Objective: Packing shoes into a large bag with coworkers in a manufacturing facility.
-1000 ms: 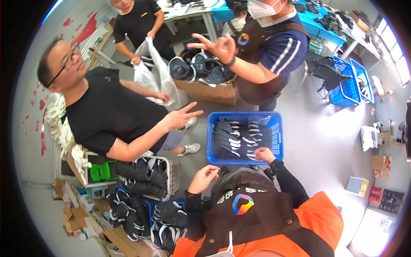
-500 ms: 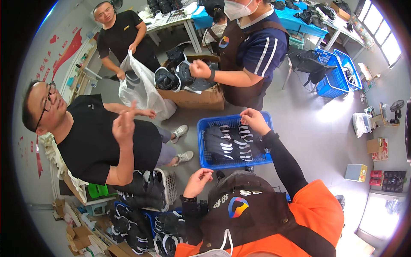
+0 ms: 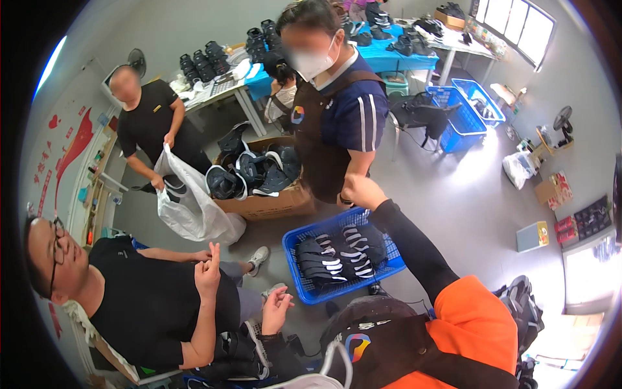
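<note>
My left hand is raised left of my apron, its fingers apart and loosely bent, with nothing in it. My right arm reaches forward in a black sleeve. My right hand is above the far edge of a blue plastic basket, against a co-worker's lowered forearm and wrist. Its back faces me and its fingers are hidden. Rows of black padded pieces with white strips fill the basket, which stands on the floor in front of me.
A masked co-worker stands beyond the basket. Behind it, a cardboard box holds black-and-white shoe-like pieces. One person holds a white sack; another in black stands close on my left. Blue crates stand at the far right.
My right hand has moved forward and left, from the basket's right side to the co-worker's arm. The co-worker's raised hand has come down. My view has shifted; my left hand appears lower.
</note>
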Demonstrator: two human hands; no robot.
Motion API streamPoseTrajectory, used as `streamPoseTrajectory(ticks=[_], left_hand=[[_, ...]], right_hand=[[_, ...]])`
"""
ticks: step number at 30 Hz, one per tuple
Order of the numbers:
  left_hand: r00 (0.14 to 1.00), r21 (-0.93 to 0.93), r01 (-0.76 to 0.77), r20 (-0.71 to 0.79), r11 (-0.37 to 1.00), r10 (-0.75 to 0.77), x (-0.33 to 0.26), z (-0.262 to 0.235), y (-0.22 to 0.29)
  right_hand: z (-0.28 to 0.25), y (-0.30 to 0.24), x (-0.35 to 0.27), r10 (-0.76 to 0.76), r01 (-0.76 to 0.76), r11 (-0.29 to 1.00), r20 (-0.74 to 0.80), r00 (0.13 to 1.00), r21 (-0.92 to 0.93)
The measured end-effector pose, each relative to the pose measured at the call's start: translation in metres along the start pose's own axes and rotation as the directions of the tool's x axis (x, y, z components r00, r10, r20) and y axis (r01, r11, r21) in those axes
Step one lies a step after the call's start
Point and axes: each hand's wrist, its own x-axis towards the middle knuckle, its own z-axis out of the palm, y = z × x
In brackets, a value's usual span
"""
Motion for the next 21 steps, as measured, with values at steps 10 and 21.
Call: streamPoseTrajectory(ticks=[10, 21], left_hand=[[0.947, -0.019, 0.226, 0.240, 0.974, -0.215, 0.017, -0.026, -0.025], [0.945, -0.271, -0.325, -0.127, 0.906, 0.301, 0.001, -0.006, 0.006]], right_hand=[[0.142, -0.043, -0.143, 0.044, 0.005, 0.996, 0.568, 0.822, -0.084], [0.066, -0.258, -0.132, -0.470, 0.470, 0.848, 0.061, 0.880, -0.244]])
